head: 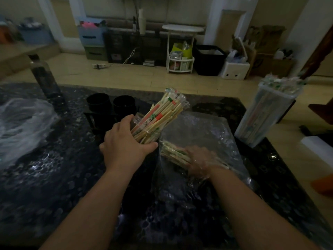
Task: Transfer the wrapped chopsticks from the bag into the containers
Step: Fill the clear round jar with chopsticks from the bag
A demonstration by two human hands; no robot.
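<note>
Your left hand [124,147] has its grip clamped on the clear jar [154,136] of wrapped chopsticks [162,114]. Your right hand [198,161] is inside the bag [207,127] on a bundle [173,152], but I can't tell its grip through the plastic.

A clear round plastic jar [136,121] leans toward the right, gripped around its side by the left hand [124,145]. It is packed with pale wooden chopsticks in clear wrappers printed red and green [162,112], which fan out past its mouth toward the upper right. Just beside it on the right, a clear crinkled plastic bag [207,127] lies flat, with a small bundle of the same wrapped chopsticks [173,154] lying sideways inside near its left edge. Well apart at the far right, a tall clear rectangular container [264,114] stands filled with more wrapped pairs [281,83], whose tops rise above its rim.
</note>
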